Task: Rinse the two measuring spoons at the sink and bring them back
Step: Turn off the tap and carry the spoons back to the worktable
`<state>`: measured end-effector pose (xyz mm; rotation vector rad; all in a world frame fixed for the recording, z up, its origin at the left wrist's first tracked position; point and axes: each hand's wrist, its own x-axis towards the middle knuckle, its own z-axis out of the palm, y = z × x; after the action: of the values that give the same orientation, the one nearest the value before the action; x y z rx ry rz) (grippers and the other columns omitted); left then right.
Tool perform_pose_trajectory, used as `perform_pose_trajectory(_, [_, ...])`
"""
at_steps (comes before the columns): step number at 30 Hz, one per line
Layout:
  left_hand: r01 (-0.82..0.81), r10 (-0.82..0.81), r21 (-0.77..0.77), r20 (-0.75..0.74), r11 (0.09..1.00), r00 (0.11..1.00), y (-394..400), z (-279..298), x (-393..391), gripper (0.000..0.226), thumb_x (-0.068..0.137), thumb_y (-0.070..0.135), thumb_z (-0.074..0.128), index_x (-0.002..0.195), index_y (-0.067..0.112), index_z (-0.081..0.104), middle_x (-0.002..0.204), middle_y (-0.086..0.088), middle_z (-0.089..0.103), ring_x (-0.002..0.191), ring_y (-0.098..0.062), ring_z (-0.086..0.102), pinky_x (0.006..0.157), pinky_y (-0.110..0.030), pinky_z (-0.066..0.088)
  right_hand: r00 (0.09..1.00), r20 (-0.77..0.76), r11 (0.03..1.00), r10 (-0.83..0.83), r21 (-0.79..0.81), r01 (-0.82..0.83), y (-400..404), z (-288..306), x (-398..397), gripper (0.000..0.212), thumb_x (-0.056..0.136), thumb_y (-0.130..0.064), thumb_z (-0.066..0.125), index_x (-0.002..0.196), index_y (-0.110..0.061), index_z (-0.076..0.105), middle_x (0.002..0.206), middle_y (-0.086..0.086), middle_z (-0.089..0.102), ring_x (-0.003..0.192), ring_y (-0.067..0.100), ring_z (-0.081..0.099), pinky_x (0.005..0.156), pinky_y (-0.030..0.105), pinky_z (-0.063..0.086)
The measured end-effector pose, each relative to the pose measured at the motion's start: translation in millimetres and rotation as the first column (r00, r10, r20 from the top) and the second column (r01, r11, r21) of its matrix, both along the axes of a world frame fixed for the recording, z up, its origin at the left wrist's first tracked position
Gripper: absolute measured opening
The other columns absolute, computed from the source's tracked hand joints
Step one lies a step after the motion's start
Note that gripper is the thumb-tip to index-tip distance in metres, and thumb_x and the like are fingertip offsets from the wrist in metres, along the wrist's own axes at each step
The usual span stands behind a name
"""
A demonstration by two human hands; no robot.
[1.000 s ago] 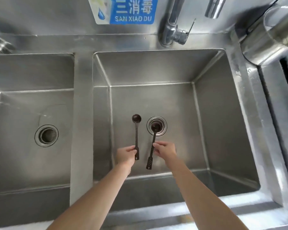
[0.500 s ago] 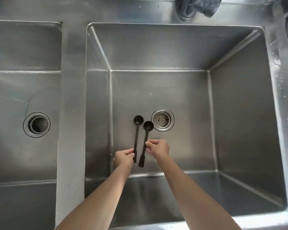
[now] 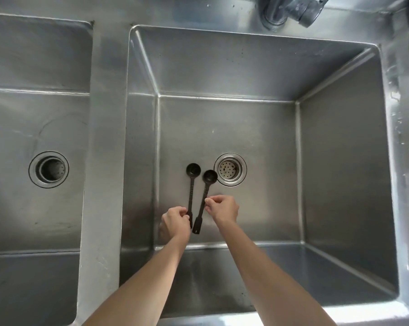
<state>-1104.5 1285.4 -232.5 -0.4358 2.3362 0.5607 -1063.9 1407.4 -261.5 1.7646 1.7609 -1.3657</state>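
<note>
Two black measuring spoons were held over the right basin (image 3: 340, 161) of a stainless-steel double sink, one in each hand. The left spoon (image 3: 191, 191) was pinched near the end of its handle by the left hand (image 3: 175, 220), whose fingers were closed upon it; the right spoon (image 3: 204, 198) was pinched about midway along its handle by the right hand (image 3: 222, 209), likewise closed, so that the handle's tail projected below the fingers. Both bowls were pointed away from the person and turned upward, the right one just beside the strainer drain (image 3: 230, 169). This placement was judged to be deliberate: with the spoons kept above the basin floor near the drain, any water or residue would be carried straight to the outlet, and a grip far from the bowls would leave the soiled ends free for rinsing. The two handles were held close together but apart, the right one slanted toward the left. No running water was seen, and only the base of the tap (image 3: 290, 10) was visible at the upper edge; the rinse was therefore judged not yet under way, or else paused.

By count: two spoons, two hands, two basins, of which the left basin (image 3: 22, 114) was unused, two drains, including the left drain (image 3: 48, 168), and one tap.
</note>
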Motion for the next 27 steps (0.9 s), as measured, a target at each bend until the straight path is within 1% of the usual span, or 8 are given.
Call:
perform_pose_trajectory(5, [0.124, -0.116, 0.143, -0.064, 0.982, 0.991, 5.9, 25.5, -5.5, 0.023, 0.08, 0.011, 0.072, 0.102, 0.014, 0.077, 0.101, -0.008, 0.078, 0.097, -0.03, 0.071, 0.086, -0.036, 0.057, 0.989, -0.136, 0.998, -0.049, -0.034, 0.045, 10.6, 42.2, -4.2, 0.015, 0.092, -0.016, 0.073, 0.106, -0.012, 0.074, 0.092, 0.007, 0.078, 0.071, 0.019, 0.079, 0.077, 0.038, 0.067])
perform_pose_trajectory(9, [0.299, -0.266, 0.273, -0.153, 0.914, 0.952, 17.8, 76.4, -18.7, 0.033, 0.091, 0.028, 0.064, 0.121, 0.016, 0.071, 0.118, -0.003, 0.074, 0.109, -0.023, 0.068, 0.097, -0.037, 0.053, 0.974, -0.214, 0.993, 0.077, 0.106, -0.055, 18.3, 104.6, -11.5, 0.02, 0.094, -0.029, 0.067, 0.111, -0.022, 0.074, 0.094, -0.005, 0.079, 0.088, 0.021, 0.078, 0.087, 0.044, 0.063])
perform_pose_trajectory(11, [0.369, -0.3, 0.365, -0.232, 0.855, 0.925, 24.0, 108.2, -29.0, 0.037, 0.094, 0.031, 0.06, 0.126, 0.016, 0.068, 0.126, -0.002, 0.07, 0.115, -0.02, 0.066, 0.102, -0.036, 0.049, 0.965, -0.201, 0.97, 0.168, 0.209, -0.126, 20.2, 140.9, -15.7, 0.026, 0.095, -0.038, 0.064, 0.118, -0.03, 0.073, 0.104, -0.01, 0.08, 0.097, 0.016, 0.075, 0.092, 0.034, 0.058])
perform_pose_trajectory(13, [0.425, -0.302, 0.426, -0.328, 0.799, 0.895, 25.4, 141.5, -43.3, 0.035, 0.094, 0.031, 0.06, 0.125, 0.018, 0.067, 0.127, 0.0, 0.07, 0.118, -0.018, 0.064, 0.104, -0.023, 0.044, 0.951, -0.198, 0.939, 0.238, 0.297, -0.173, 19.9, 176.5, -21.9, 0.03, 0.095, -0.043, 0.063, 0.124, -0.036, 0.071, 0.111, -0.009, 0.08, 0.103, 0.016, 0.075, 0.089, 0.029, 0.056])
perform_pose_trajectory(15, [0.479, -0.304, 0.44, -0.411, 0.759, 0.859, 20.7, 173.5, -62.3, 0.039, 0.093, 0.035, 0.061, 0.128, 0.018, 0.066, 0.129, 0.004, 0.068, 0.12, -0.011, 0.062, 0.098, -0.003, 0.035, 0.924, -0.214, 0.898, 0.316, 0.381, -0.219, 16.4, 206.6, -31.0, 0.035, 0.095, -0.046, 0.063, 0.129, -0.039, 0.068, 0.115, -0.008, 0.079, 0.103, 0.021, 0.075, 0.088, 0.034, 0.059])
perform_pose_trajectory(17, [0.527, -0.302, 0.447, -0.482, 0.723, 0.823, 9.6, 203.9, -85.2, 0.046, 0.092, 0.039, 0.06, 0.132, 0.016, 0.063, 0.134, 0.004, 0.065, 0.123, -0.003, 0.057, 0.1, 0.002, 0.031, 0.884, -0.24, 0.848, 0.401, 0.462, -0.259, 9.2, 232.7, -43.6, 0.041, 0.096, -0.047, 0.063, 0.135, -0.038, 0.064, 0.122, -0.006, 0.077, 0.103, 0.025, 0.073, 0.089, 0.038, 0.06])
perform_pose_trajectory(20, [0.567, -0.259, 0.431, -0.587, 0.702, 0.767, -16.8, 239.1, -122.2, 0.046, 0.092, 0.035, 0.062, 0.133, 0.014, 0.062, 0.138, 0.0, 0.063, 0.125, 0.001, 0.053, 0.108, -0.008, 0.034, 0.815, -0.293, 0.777, 0.499, 0.568, -0.272, -8.7, 262.4, -69.5, 0.045, 0.096, -0.043, 0.066, 0.14, -0.033, 0.062, 0.139, -0.007, 0.069, 0.118, 0.023, 0.069, 0.1, 0.037, 0.055])
perform_pose_trajectory(27, [0.492, -0.181, 0.307, -0.671, 0.815, 0.719, -116.7, 281.2, -212.5, 0.045, 0.094, 0.041, 0.056, 0.136, 0.023, 0.061, 0.144, 0.003, 0.058, 0.135, -0.011, 0.05, 0.109, -0.036, 0.045, 0.704, -0.349, 0.711, 0.619, 0.631, -0.312, -67.1, 304.4, -154.2, 0.05, 0.095, -0.046, 0.067, 0.143, -0.033, 0.06, 0.153, -0.004, 0.058, 0.14, 0.017, 0.055, 0.111, 0.033, 0.045])
